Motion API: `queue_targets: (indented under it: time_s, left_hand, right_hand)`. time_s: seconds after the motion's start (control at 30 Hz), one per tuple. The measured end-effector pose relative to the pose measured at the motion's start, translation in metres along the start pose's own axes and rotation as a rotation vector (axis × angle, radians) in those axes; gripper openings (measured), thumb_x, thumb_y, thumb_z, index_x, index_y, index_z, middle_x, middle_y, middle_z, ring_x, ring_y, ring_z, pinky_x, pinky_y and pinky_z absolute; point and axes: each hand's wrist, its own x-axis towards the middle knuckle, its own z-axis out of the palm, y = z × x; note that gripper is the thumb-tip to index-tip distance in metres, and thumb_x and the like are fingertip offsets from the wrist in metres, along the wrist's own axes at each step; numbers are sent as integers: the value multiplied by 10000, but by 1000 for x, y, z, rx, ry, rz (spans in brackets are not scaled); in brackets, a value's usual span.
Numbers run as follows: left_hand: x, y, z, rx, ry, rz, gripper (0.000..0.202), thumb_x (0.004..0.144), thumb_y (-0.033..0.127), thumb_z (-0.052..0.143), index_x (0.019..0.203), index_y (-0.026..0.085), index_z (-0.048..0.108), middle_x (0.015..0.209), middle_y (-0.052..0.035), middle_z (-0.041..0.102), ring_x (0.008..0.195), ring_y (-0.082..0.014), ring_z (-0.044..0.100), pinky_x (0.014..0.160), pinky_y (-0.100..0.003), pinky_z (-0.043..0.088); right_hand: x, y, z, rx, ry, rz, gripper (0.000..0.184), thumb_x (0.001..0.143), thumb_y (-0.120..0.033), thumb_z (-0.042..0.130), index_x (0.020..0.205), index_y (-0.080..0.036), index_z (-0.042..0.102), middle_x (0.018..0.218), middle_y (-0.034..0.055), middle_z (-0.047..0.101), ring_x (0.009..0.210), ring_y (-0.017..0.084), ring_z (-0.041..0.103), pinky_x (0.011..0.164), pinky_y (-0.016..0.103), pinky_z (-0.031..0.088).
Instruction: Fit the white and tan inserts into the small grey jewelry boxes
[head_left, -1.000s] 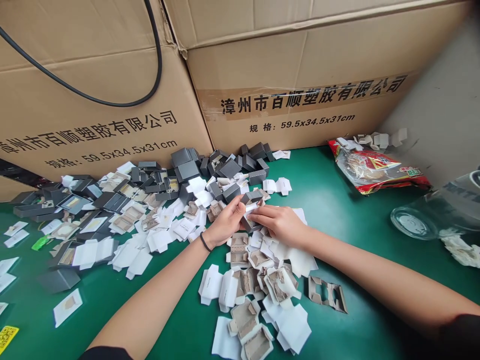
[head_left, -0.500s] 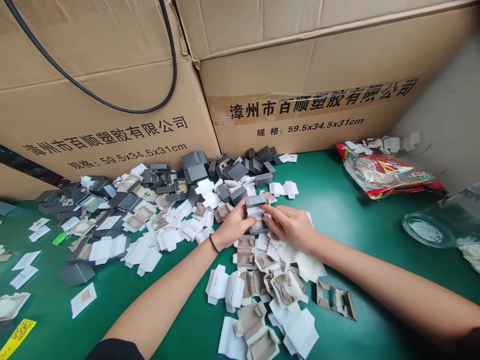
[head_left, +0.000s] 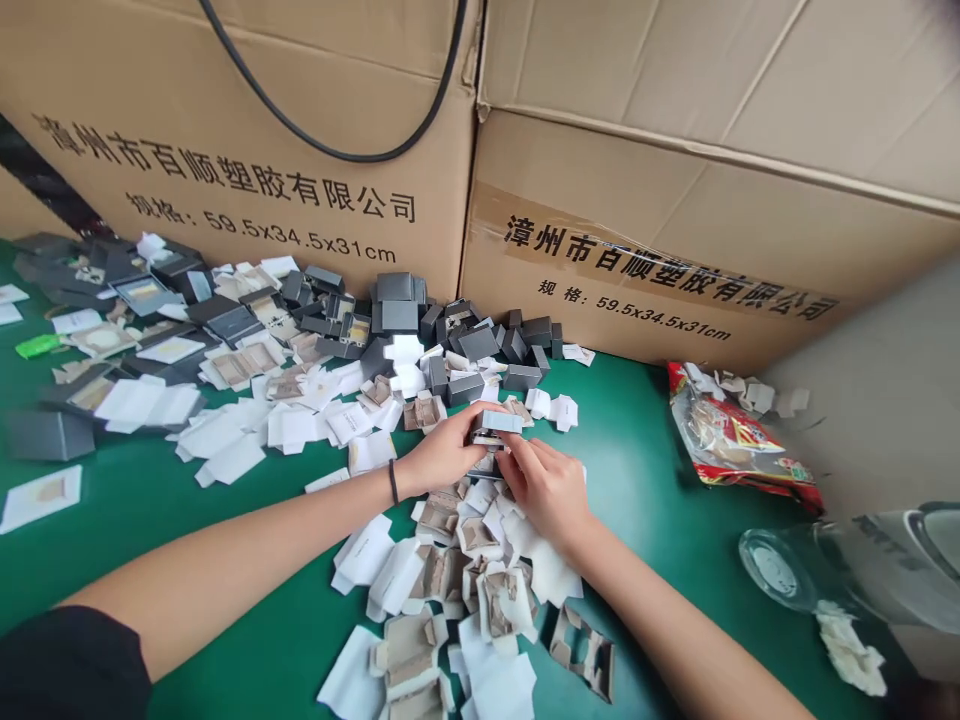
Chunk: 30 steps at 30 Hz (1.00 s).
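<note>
My left hand [head_left: 448, 452] is closed around the side of a small grey hinged box [head_left: 501, 421], its lid tipped up toward the far side. My right hand [head_left: 553, 487] has its fingers bent against the right side and front of the same box, the index finger at the lid. Fingers partly cover the box's inside. Just below the hands lie torn white and brown card inserts [head_left: 439, 575]. Beyond them is a heap of dark grey boxes [head_left: 480, 345], several of them open.
Large cardboard cartons [head_left: 315, 120] wall off the back, with a black cable [head_left: 352, 155] hanging in front. White card pieces [head_left: 225, 440] spread over the green tabletop [head_left: 637, 440] at left. A red snack bag [head_left: 739, 435] and a clear jar [head_left: 780, 570] lie at right.
The view has turned and tilted. Both hands stay on the box; the right fingers have shifted at its front, and less of the white piece inside it shows.
</note>
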Motion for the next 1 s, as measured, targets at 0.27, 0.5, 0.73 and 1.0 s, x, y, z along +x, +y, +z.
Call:
queue_targets:
  time_s: [0.27, 0.5, 0.73, 1.0]
  left_hand:
    - [-4, -3, 0, 71, -1, 62, 443, 681, 18, 473, 1093, 165, 547, 1144, -63, 604, 1084, -196, 541, 970, -314, 383]
    - [-4, -6, 0, 101, 6, 40, 477, 663, 26, 454, 1115, 156, 536, 1087, -62, 623, 1013, -197, 565, 922, -307, 410]
    - [-5, -7, 1, 96, 14, 18, 450, 660, 54, 461, 1088, 162, 547, 963, -34, 644, 906, -185, 579, 834, -278, 444]
    - [-6, -11, 5, 92, 25, 22, 471, 678, 82, 489, 1141, 159, 522, 961, -42, 637, 874, -184, 583, 819, -284, 451]
  right_hand:
    - [-2, 2, 3, 6, 32, -43, 161, 881, -187, 485, 887, -168, 645, 537, -15, 564, 494, 91, 494, 493, 237, 296]
    - [-7, 8, 5, 93, 49, -24, 144, 867, -207, 514, 903, -163, 646, 553, 2, 580, 487, 99, 499, 502, 238, 330]
    - [-7, 10, 10, 36, 144, -5, 167, 873, -198, 485, 803, -175, 635, 477, -16, 512, 441, 90, 454, 485, 245, 304]
    - [-3, 11, 13, -20, 167, -42, 152, 862, -178, 505, 736, -181, 590, 476, -24, 504, 446, 87, 446, 488, 247, 291]
